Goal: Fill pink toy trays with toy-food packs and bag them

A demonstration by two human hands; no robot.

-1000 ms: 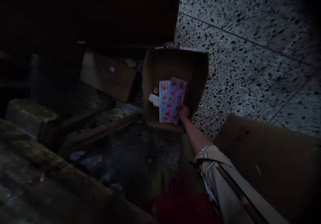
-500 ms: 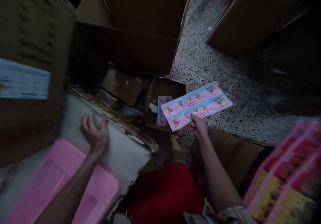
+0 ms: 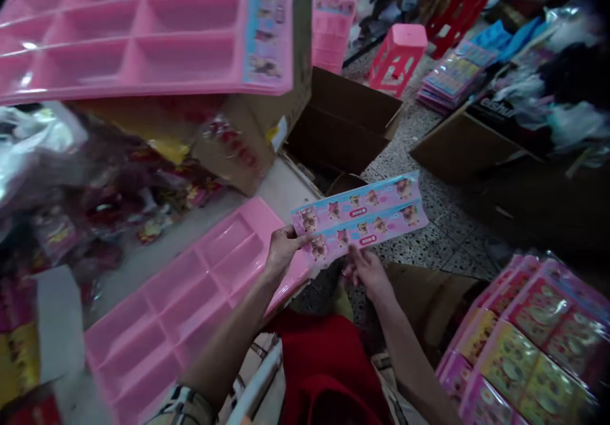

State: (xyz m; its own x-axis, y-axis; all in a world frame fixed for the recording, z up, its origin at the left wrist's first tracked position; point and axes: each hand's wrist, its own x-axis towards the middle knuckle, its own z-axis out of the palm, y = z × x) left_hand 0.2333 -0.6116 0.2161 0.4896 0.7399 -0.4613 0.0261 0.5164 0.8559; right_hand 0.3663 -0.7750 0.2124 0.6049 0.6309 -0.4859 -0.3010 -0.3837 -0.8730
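Observation:
A long printed card sheet [image 3: 355, 218], pink and blue with rows of small animal pictures, is held out in front of me. My left hand [image 3: 282, 247] pinches its left end, thumb on top. At the sheet's lower edge is my right hand [image 3: 369, 272], fingers curled and one fingertip against the print; its other fingers are partly hidden. Under my left forearm lies a pink plastic tray [image 3: 164, 307] with several compartments, resting slanted on a pale tabletop [image 3: 279, 180].
A wrapped pink tray [image 3: 190, 40] with a printed strip sits high at the left, beside a cardboard box [image 3: 333, 117]. Packed pink sets [image 3: 528, 330] are stacked at lower right. A pink stool [image 3: 400, 53] and an open carton [image 3: 457, 148] stand on the speckled floor.
My left hand has left the tabletop and taken the sheet's left end. The sheet has come nearer the tray, and my right hand has slid to its lower edge. The view has swung up and left.

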